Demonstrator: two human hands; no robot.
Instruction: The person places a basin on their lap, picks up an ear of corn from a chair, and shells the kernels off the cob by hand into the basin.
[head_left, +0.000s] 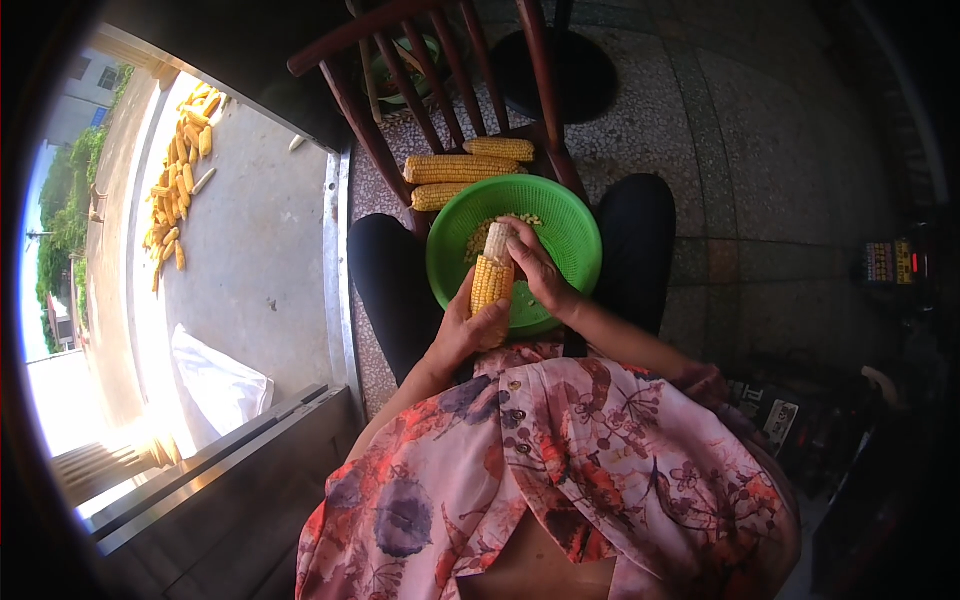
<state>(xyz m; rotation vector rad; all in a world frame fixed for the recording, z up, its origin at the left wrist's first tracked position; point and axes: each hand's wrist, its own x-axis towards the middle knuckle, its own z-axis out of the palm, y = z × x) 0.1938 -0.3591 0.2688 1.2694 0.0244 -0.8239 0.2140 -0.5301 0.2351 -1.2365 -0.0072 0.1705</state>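
My left hand (474, 322) grips the lower part of an ear of dried yellow corn (493, 283), which tilts up over a green plastic basket (577, 292). Kernels still cover the ear's lower part, while its upper end is bare, pale cob. Around that bare end, the thumb and fingers of my right hand (541, 268) are closed. Loose corn kernels (478, 241) lie on the basket floor, partly hidden by the ear and my hands. The basket sits between my knees, against a wooden chair's seat.
Three more ears of corn (459, 169) lie on the seat of the red-brown wooden chair (536, 67) beyond the basket. Left, past the metal door sill (341, 277), a pile of corn ears (176, 180) and a white sack (221, 379) rest outside. A round black base (555, 79) stands behind the chair.
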